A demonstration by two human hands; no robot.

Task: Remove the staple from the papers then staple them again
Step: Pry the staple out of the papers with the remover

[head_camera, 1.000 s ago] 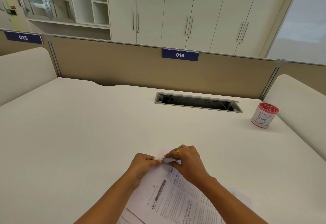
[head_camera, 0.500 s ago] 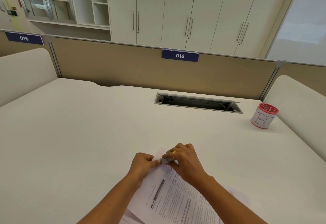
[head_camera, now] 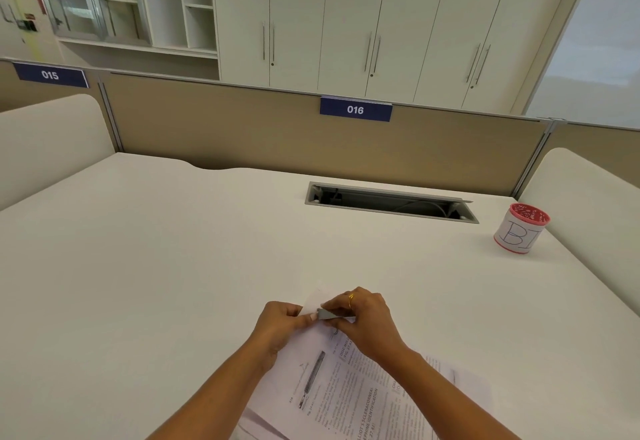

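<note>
A stack of printed papers lies on the white desk near its front edge, one top corner lifted between my hands. My left hand pinches that corner of the papers. My right hand, with a gold ring, grips a small grey tool, probably a staple remover, with its tip at the pinched corner. The staple itself is too small to make out.
A red-rimmed cup wrapped in white paper with blue letters stands at the far right of the desk. A grey cable slot is sunk into the desk at the back. Beige partitions close off the back and sides.
Both hands and the paper corner have shifted slightly away from me and to the left. The grips on paper and tool are unchanged.
</note>
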